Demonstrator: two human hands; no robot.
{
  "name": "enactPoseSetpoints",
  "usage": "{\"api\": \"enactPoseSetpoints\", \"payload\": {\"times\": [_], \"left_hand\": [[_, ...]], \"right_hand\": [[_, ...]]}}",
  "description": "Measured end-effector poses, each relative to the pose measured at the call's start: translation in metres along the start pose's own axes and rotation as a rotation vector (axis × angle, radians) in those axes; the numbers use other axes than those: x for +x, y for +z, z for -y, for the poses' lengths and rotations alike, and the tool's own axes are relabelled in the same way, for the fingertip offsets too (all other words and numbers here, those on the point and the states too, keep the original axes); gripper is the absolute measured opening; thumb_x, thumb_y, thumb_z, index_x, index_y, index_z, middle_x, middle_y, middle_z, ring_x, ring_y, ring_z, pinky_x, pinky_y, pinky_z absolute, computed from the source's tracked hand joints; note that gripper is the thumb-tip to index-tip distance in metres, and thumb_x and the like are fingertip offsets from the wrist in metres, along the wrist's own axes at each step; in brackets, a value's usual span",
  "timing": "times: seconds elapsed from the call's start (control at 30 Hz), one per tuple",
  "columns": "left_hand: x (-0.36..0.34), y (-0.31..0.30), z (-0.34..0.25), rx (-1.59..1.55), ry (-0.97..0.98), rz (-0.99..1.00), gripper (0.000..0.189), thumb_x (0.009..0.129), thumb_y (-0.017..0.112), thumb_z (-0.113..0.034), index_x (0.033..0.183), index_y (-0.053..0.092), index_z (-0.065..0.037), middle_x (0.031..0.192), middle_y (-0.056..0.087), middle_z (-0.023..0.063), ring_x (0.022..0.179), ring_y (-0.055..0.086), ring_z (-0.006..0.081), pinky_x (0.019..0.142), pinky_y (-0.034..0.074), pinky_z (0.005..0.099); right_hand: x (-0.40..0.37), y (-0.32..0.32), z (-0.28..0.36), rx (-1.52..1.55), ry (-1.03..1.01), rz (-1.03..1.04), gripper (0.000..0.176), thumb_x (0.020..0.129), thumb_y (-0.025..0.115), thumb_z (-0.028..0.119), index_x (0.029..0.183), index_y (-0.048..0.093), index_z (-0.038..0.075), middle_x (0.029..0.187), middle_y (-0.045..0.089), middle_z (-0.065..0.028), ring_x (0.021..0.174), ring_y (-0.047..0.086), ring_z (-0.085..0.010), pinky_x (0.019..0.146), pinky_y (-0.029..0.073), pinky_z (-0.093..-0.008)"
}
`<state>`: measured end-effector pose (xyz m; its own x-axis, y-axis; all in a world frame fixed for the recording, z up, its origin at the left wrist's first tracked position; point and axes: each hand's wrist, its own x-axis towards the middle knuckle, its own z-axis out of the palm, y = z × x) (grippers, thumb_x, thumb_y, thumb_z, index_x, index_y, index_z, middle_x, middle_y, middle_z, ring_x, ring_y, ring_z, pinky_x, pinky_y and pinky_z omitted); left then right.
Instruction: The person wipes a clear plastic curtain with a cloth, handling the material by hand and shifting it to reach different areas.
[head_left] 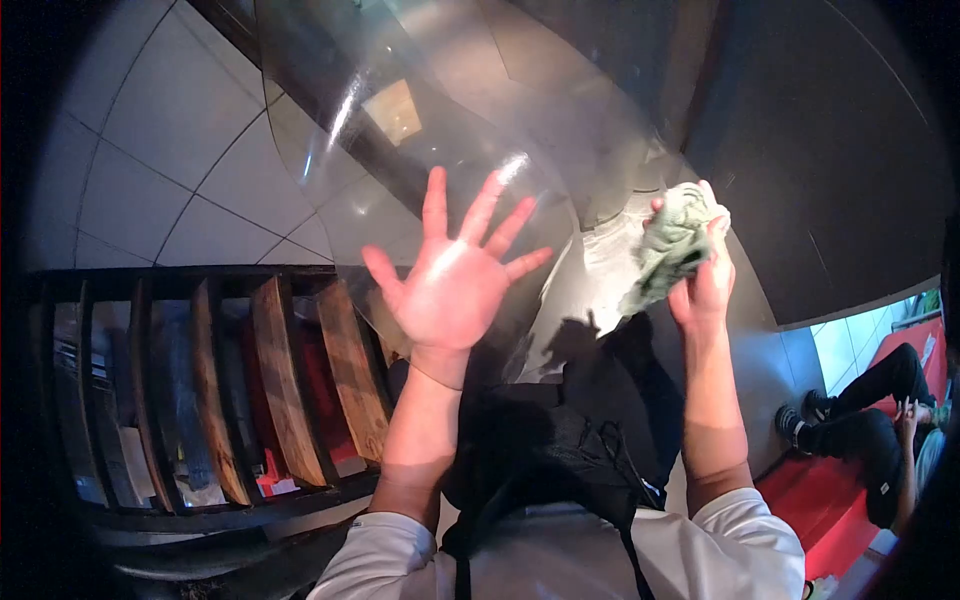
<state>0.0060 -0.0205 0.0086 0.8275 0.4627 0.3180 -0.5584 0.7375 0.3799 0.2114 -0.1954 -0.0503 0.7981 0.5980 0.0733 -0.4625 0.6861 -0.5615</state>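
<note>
My left hand (450, 285) is raised with its fingers spread wide and its palm turned toward me, holding nothing. It overlaps a clear, curved, shiny sheet (345, 110) that reflects bright light. In my right hand (712, 285) is a crumpled pale green cloth (672, 245), bunched between thumb and fingers with one end hanging down to the left. Behind the cloth a brightly lit pale surface (610, 260) shows, with a dark shadow on it.
A wooden slatted rail (295, 375) stands at left, beside white floor tiles (160, 130). Large dark panels (830, 150) fill the upper right. At far right a person in dark trousers (850, 450) sits on a red seat (820, 510), hands together.
</note>
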Motion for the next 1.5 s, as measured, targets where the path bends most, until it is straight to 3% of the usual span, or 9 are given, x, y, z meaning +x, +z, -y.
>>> {"api": "enactPoseSetpoints", "payload": {"times": [0.17, 0.37, 0.5, 0.8, 0.9, 0.97, 1.27, 1.37, 1.5], "left_hand": [[0.006, -0.006, 0.015, -0.037, -0.051, -0.016, 0.099, 0.082, 0.046, -0.085, 0.161, 0.016, -0.035, 0.166, 0.002, 0.0258, 0.149, 0.01, 0.053, 0.109, 0.013, 0.0809], [0.009, -0.02, 0.036, 0.0, -0.136, 0.07, 0.104, 0.078, 0.04, -0.092, 0.162, 0.011, -0.037, 0.166, 0.007, 0.0233, 0.15, 0.013, 0.0507, 0.111, 0.017, 0.0772], [-0.003, 0.002, 0.035, -0.158, -0.144, -0.02, 0.105, 0.08, 0.035, -0.091, 0.162, 0.003, -0.034, 0.169, 0.009, 0.0114, 0.153, 0.013, 0.0371, 0.116, 0.02, 0.0699], [0.012, -0.03, 0.04, 0.09, -0.107, 0.028, 0.107, 0.079, 0.034, -0.093, 0.162, 0.003, -0.033, 0.169, 0.008, 0.013, 0.153, 0.011, 0.0407, 0.104, 0.019, 0.084], [0.007, -0.014, 0.039, -0.271, -0.072, -0.065, 0.108, 0.082, 0.034, -0.091, 0.163, 0.006, -0.025, 0.169, 0.01, 0.0114, 0.154, 0.013, 0.0349, 0.12, 0.013, 0.0636], [0.003, -0.005, 0.04, -0.023, -0.107, -0.094, 0.111, 0.083, 0.031, -0.09, 0.163, 0.007, -0.017, 0.169, 0.009, 0.01, 0.155, 0.013, 0.0289, 0.126, 0.008, 0.0457], [0.006, -0.044, 0.038, -0.013, -0.053, -0.037, 0.103, 0.078, 0.043, -0.091, 0.161, 0.015, -0.037, 0.165, 0.008, 0.0265, 0.149, 0.016, 0.0495, 0.109, 0.018, 0.08], [-0.001, -0.028, 0.04, -0.055, -0.076, -0.071, 0.106, 0.079, 0.047, -0.088, 0.162, 0.016, -0.03, 0.165, 0.008, 0.0274, 0.149, 0.02, 0.0491, 0.112, 0.018, 0.0758], [0.017, -0.008, 0.02, 0.063, -0.04, -0.063, 0.103, 0.087, 0.037, -0.083, 0.163, 0.01, -0.02, 0.166, 0.009, 0.0251, 0.151, 0.022, 0.0422, 0.119, 0.016, 0.0656]], "right_hand": [[-0.013, 0.05, -0.032, 0.107, -0.03, 0.236, 0.065, 0.103, 0.051, 0.041, 0.155, 0.029, 0.007, 0.146, 0.051, -0.0154, 0.132, 0.051, -0.0311, 0.113, 0.04, -0.0442], [-0.057, 0.098, -0.11, -1.452, -1.021, 0.79, 0.059, 0.092, 0.056, 0.02, 0.15, 0.047, 0.016, 0.147, 0.047, -0.0239, 0.139, 0.042, -0.0416, 0.119, 0.02, -0.0603], [0.029, 0.092, -0.071, -1.656, -0.783, 0.15, 0.054, 0.09, 0.053, 0.007, 0.144, 0.053, 0.009, 0.15, 0.047, -0.0238, 0.143, 0.036, -0.0452, 0.117, 0.015, -0.066], [-0.063, 0.098, -0.102, -1.262, -0.608, 0.898, 0.059, 0.089, 0.066, 0.025, 0.14, 0.052, -0.002, 0.146, 0.05, -0.0252, 0.137, 0.047, -0.0405, 0.114, 0.035, -0.0542], [-0.03, 0.088, -0.088, -1.268, -0.268, 0.692, 0.057, 0.092, 0.063, 0.025, 0.14, 0.052, -0.002, 0.143, 0.051, -0.0266, 0.137, 0.047, -0.0393, 0.113, 0.036, -0.053], [0.015, 0.084, -0.086, -1.27, -0.654, 0.393, 0.054, 0.095, 0.06, 0.026, 0.139, 0.051, -0.004, 0.141, 0.052, -0.0279, 0.136, 0.046, -0.0408, 0.113, 0.034, -0.0532], [-0.082, 0.088, -0.105, -1.144, -0.619, 0.916, 0.05, 0.085, 0.066, 0.011, 0.133, 0.059, -0.001, 0.131, 0.059, -0.0268, 0.128, 0.055, -0.0423, 0.112, 0.039, -0.0491], [-0.052, 0.073, -0.102, -1.417, -0.146, 0.682, 0.043, 0.084, 0.066, 0.008, 0.126, 0.062, 0.002, 0.126, 0.064, -0.0223, 0.119, 0.062, -0.0365, 0.103, 0.048, -0.0447], [0.014, 0.067, -0.088, -1.212, -0.615, 0.252, 0.036, 0.094, 0.061, 0.012, 0.128, 0.061, 0.001, 0.108, 0.069, -0.0159, 0.09, 0.066, -0.0258, 0.079, 0.05, -0.0396]]}}
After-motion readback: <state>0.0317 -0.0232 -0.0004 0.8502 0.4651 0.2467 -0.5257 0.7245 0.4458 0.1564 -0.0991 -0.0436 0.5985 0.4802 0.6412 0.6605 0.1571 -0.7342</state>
